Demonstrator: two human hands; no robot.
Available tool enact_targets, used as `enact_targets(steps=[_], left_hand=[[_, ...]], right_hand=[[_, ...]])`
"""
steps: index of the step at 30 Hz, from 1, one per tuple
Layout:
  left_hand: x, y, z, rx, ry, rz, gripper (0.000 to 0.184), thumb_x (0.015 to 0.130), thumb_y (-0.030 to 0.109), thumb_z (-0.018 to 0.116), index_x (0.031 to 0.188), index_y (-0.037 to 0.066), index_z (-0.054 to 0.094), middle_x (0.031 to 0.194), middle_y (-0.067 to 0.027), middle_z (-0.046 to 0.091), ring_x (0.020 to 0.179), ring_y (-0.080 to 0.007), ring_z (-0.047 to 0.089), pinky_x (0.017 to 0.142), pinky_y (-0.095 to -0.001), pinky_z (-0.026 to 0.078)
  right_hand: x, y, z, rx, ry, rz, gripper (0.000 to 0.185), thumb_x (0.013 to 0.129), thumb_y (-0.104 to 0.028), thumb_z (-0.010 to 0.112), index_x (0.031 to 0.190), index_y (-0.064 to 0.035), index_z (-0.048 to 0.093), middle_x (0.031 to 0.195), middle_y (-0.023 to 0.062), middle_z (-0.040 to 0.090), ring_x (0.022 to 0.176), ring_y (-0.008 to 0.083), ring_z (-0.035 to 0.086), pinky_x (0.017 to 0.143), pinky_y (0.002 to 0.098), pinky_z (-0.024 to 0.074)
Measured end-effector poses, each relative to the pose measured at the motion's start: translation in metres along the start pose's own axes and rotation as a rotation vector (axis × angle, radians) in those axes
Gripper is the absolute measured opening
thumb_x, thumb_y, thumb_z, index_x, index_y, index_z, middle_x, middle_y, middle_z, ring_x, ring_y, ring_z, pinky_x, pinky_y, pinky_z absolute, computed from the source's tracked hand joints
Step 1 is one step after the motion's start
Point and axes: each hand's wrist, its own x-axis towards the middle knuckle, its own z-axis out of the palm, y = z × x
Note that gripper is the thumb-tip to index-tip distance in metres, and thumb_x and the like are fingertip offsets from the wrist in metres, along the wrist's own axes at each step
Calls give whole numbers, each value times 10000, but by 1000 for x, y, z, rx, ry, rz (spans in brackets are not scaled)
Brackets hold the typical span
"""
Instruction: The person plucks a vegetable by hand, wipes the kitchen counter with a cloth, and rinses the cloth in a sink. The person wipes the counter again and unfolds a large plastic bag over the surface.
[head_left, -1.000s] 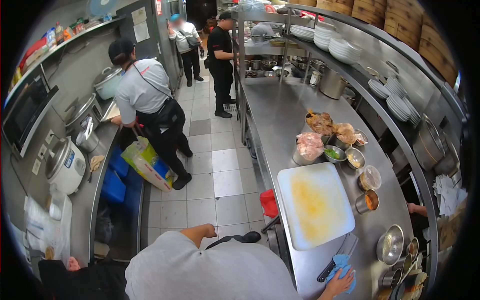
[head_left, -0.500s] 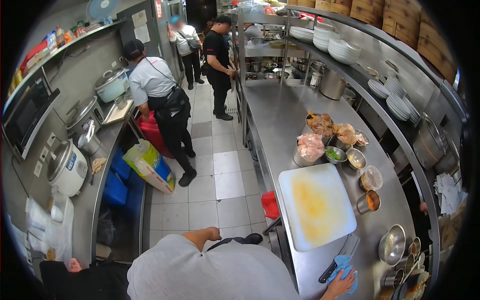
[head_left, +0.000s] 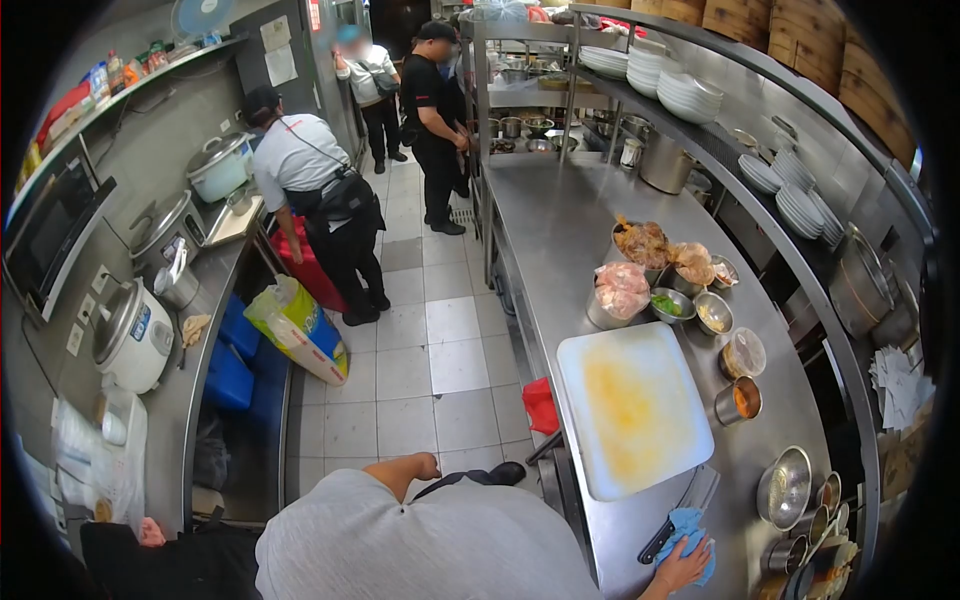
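And the right hand (head_left: 683,568) hasn't budged: grip splayed over the blue cloth (head_left: 687,536), itself across the knife (head_left: 698,490) on the tabletop (head_left: 545,240), so the work pauses there. Left hand (head_left: 428,466): grip turned away, can't tell. Cooker (head_left: 130,345) label, sack (head_left: 298,330) lettering: too blurred to read. Beyond, a co-worker (head_left: 305,165) has stepped nearer the red bin (head_left: 310,270), arm stretching down!
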Motion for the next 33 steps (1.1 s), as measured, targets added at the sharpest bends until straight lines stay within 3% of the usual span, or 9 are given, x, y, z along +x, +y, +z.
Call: enact_targets(steps=[8,10,13,33], left_hand=[[-13,2,4,-40,-2,-45,558,910,522,600,1076,19,775,1201,-258,695,1176,-416,638,1013,-487,499],[-10,2,4,-15,-63,-43,574,904,512,618,1165,15,735,1283,-228,672,1216,-404,613,1037,-470,483],[-9,3,4,-53,-5,-29,560,904,524,609,1061,12,775,1201,-258,694,1163,-421,642,999,-491,504],[-14,10,-4,-106,-9,-53,597,859,542,619,1123,27,766,1242,-242,687,1184,-406,636,1018,-470,500]], right_hand=[[-2,-6,-7,-6,-4,14,653,992,-585,526,1529,-215,495,1571,126,476,1461,345,401,1172,571,284],[0,0,0,10,16,-17,655,990,-581,534,1528,-210,497,1562,128,485,1460,341,400,1175,557,285],[0,4,5,24,29,-29,658,988,-582,536,1524,-201,504,1555,129,493,1460,338,400,1181,549,280],[1,-3,-1,18,28,-27,635,990,-545,551,1520,-198,504,1552,130,494,1464,351,393,1191,546,268]])
